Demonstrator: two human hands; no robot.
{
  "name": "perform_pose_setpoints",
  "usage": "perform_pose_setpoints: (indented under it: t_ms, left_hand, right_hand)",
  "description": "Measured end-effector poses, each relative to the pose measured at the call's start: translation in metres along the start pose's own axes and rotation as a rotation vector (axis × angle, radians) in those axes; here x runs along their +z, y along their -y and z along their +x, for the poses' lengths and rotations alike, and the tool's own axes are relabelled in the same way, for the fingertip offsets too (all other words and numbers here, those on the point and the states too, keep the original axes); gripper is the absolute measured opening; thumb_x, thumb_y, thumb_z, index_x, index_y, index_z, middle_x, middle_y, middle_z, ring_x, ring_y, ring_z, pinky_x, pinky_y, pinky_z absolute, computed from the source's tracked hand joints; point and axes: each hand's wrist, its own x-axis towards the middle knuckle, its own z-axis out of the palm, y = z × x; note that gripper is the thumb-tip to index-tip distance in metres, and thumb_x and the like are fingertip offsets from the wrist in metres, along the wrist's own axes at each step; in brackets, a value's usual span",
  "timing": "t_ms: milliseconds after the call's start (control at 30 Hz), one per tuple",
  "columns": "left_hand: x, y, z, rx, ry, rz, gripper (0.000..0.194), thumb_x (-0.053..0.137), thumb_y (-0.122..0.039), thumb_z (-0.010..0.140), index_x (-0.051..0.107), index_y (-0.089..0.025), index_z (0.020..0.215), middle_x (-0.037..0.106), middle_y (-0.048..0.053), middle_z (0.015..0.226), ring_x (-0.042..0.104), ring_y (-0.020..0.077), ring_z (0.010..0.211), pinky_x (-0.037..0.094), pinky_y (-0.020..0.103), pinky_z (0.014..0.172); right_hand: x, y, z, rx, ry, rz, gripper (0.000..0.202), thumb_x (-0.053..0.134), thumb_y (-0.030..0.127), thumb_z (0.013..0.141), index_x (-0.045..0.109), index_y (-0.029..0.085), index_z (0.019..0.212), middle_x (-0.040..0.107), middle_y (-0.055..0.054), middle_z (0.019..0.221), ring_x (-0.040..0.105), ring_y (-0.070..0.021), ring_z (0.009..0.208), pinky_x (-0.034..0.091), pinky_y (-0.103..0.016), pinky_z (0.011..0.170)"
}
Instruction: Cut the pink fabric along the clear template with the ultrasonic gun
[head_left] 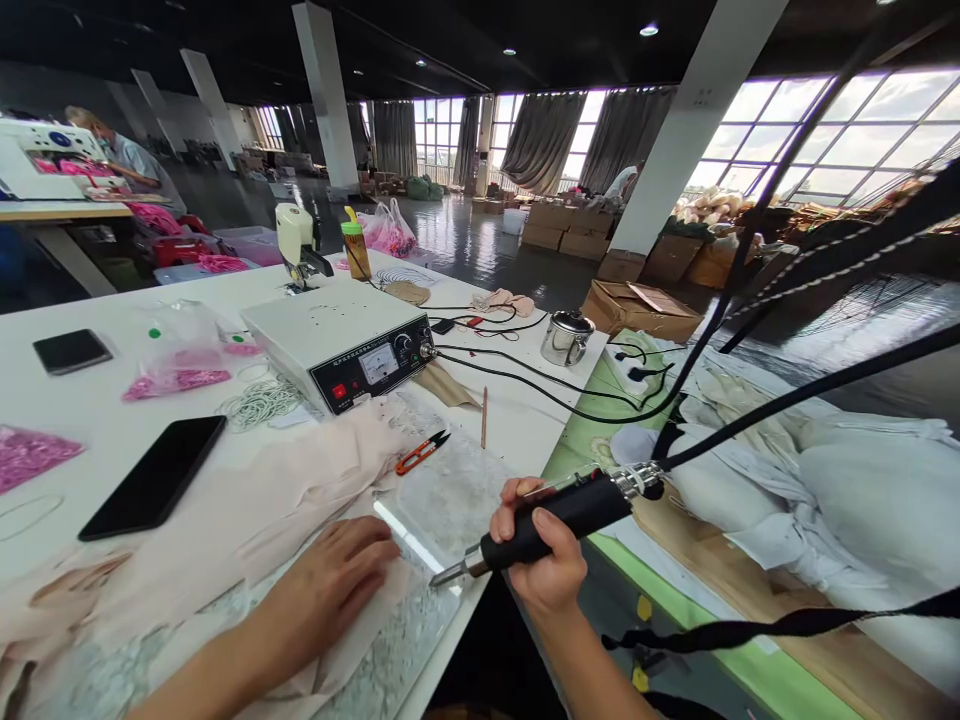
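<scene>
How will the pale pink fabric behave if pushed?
Probably floppy: the pale pink fabric lies in loose folds. Likely light, since it looks thin. It may bunch up, as the left hand rests on it.

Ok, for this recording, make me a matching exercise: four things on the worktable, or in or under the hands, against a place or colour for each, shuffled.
Things:
1. Thread snips
2. Metal mug
3. Handheld tool with pointed metal tip
4. Pale pink fabric

Places or colours:
A. Gripped in the right hand
B. Near the right edge of the white table, beyond the hands
C. Partly beneath the left hand
D. Orange and black

Pairs: 1-D, 2-B, 3-A, 4-C
</scene>
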Motion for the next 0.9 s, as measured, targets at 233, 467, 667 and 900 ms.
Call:
perform_pose_setpoints:
  t_ms: [233,467,667,900]
  left_hand:
    - [-0.013,0.001,-0.004,0.119,0.020,0.155,0.034,0.041,-0.006,0.099,0.065,-0.028,0.111,0.065,0.004,0.127,0.058,0.0231,0.120,0.038,0.044,0.112]
    - [-0.020,0.002,-0.019,0.217,0.066,0.259,0.054,0.040,-0.002,0.095,0.054,-0.028,0.140,0.055,0.008,0.146,0.052,0.0271,0.132,0.038,0.048,0.113]
    - [-0.021,-0.002,-0.020,0.239,0.087,0.178,0.045,0.043,0.000,0.094,0.058,-0.020,0.130,0.064,0.011,0.133,0.057,0.0260,0.126,0.041,0.044,0.112]
    - [-0.014,-0.006,-0.025,0.163,0.015,0.239,0.032,0.043,-0.012,0.102,0.061,-0.022,0.126,0.064,0.012,0.128,0.061,0.0259,0.116,0.052,0.038,0.097]
  right_hand:
    - [0.008,-0.011,-0.002,-0.019,-0.020,-0.016,0.015,0.070,0.031,0.074,0.069,0.021,0.085,0.067,-0.002,0.079,0.059,-0.0126,0.046,0.047,-0.028,0.046]
    - [0.013,-0.018,-0.006,-0.015,-0.005,0.003,0.017,0.071,0.033,0.075,0.070,0.022,0.087,0.067,-0.002,0.080,0.059,-0.0116,0.046,0.045,-0.026,0.046]
    - [0.011,-0.014,-0.011,0.000,0.019,-0.041,0.016,0.069,0.033,0.077,0.069,0.022,0.089,0.066,-0.002,0.081,0.059,-0.0119,0.048,0.046,-0.027,0.047]
    - [0.014,-0.016,-0.016,-0.010,0.034,-0.094,0.016,0.067,0.033,0.078,0.069,0.022,0.089,0.064,-0.002,0.081,0.058,-0.0126,0.048,0.048,-0.028,0.045]
